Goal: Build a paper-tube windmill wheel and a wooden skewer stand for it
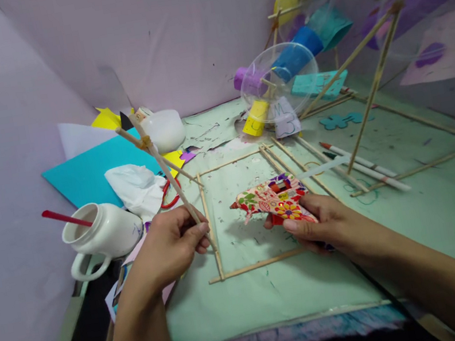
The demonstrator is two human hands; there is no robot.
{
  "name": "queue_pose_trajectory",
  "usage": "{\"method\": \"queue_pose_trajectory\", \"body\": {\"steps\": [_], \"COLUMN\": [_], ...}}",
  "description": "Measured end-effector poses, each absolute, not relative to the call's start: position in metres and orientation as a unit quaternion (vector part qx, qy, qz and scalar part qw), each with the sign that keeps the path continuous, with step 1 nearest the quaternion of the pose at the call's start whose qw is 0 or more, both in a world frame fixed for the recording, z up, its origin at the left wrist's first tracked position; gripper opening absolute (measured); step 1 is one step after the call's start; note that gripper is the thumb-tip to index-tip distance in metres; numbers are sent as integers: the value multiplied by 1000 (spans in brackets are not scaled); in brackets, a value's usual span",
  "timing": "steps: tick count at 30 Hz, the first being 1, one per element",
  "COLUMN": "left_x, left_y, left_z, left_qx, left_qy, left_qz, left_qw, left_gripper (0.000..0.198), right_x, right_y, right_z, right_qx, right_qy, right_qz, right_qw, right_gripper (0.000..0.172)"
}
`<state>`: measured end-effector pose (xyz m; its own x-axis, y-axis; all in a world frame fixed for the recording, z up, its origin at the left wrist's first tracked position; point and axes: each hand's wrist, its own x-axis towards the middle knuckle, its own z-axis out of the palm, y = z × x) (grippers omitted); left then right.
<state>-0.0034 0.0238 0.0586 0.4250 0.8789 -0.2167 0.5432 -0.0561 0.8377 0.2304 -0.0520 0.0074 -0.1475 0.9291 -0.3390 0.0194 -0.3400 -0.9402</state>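
My left hand (180,239) pinches a thin wooden stick (171,174), which is joined near its top to a second stick (128,136) in a crossed shape. Its lower end is over the left side of a stick frame (250,265) lying on the table. In my right hand (321,222) is a flower-patterned glue gun (267,199), its nozzle pointing left above the frame. A pale glue stick (325,167) sticks out of the gun's back. The far side of my right hand's grip is partly hidden.
At the left are a white mug (102,229) with a red stick, crumpled tissue (137,188) and blue card (92,170). Loose sticks and pencils (366,167) lie right of the frame. A standing stick structure (374,82) with plastic discs and paper cups rises at the right.
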Motion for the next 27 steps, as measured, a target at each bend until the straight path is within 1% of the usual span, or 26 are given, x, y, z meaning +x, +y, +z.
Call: {"method": "queue_pose_trajectory", "body": {"steps": [5,8,11,12,14,18,27], "left_x": [-4,-5,-5,-5,-5,-4,-11], "left_y": [25,25,25,25,25,26,27], "left_z": [57,57,56,56,56,56,57], "left_qx": [700,700,706,708,710,704,705], "left_qy": [505,505,505,505,503,500,496], "left_qz": [186,187,183,180,180,189,183], "left_qw": [470,468,461,460,460,468,473], "left_gripper": [8,8,10,10,10,8,11], "right_x": [232,226,208,201,185,159,142], "right_y": [-39,-15,17,29,50,77,88], "right_z": [26,51,71,73,70,53,44], "right_qx": [-532,-505,-466,-447,-418,-364,-364], "right_qy": [-361,-333,-264,-240,-216,-241,-295], "right_qz": [634,643,680,699,730,782,755], "right_qw": [430,470,501,504,496,445,459], "right_gripper": [32,30,12,8,9,14,16]}}
